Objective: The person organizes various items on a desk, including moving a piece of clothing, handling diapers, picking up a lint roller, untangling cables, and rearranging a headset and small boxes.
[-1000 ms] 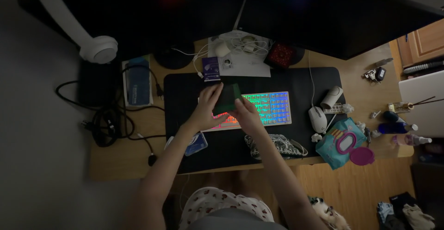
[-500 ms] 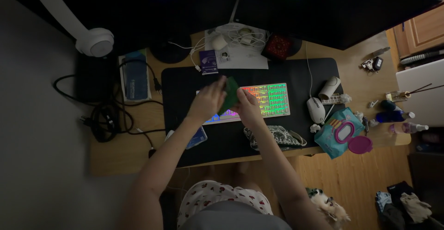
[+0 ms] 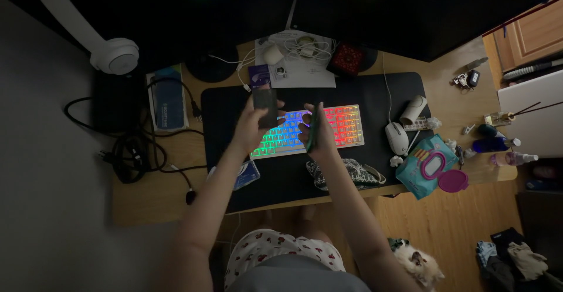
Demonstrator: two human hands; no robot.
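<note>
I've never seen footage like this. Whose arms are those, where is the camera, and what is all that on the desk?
There is no machine here: the arms belong to a person wearing a camera on the head, so the single view looks straight down. The left hand holds up a dark flat slab, perhaps a phone. The right hand holds a thin green piece edge-on. Beneath them a keyboard glows in rainbow colours on a black desk mat. To the right lie a white mouse and a teal wipes pack with its pink lid open. Black cables tangle at the left.
</note>
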